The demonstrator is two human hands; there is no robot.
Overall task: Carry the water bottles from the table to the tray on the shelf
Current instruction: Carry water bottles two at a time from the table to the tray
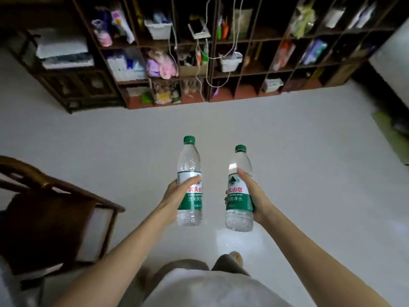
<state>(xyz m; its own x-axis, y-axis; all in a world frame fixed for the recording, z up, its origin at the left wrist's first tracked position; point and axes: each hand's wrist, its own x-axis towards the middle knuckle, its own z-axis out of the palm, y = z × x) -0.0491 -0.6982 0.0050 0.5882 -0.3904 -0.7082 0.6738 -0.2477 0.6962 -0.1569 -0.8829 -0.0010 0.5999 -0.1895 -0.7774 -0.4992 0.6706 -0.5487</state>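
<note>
Two clear plastic water bottles with green caps, one gripped upright in the left hand (177, 191) and one in the right hand (254, 196), are held above the pale floor (287, 140), well short of the dark wooden shelf (212, 72), where loose one-handed holds could let either slip.

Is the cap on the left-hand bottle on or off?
On: the green cap sits on the neck of the left-hand bottle.

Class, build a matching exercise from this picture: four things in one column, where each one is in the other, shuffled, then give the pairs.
1. bottle caps
2. wooden chair
3. shelf unit
4. left bottle

A. gripped in the left hand
B. far side of the floor
C. green, screwed on
D. at the person's left

1-C, 2-D, 3-B, 4-A
</note>
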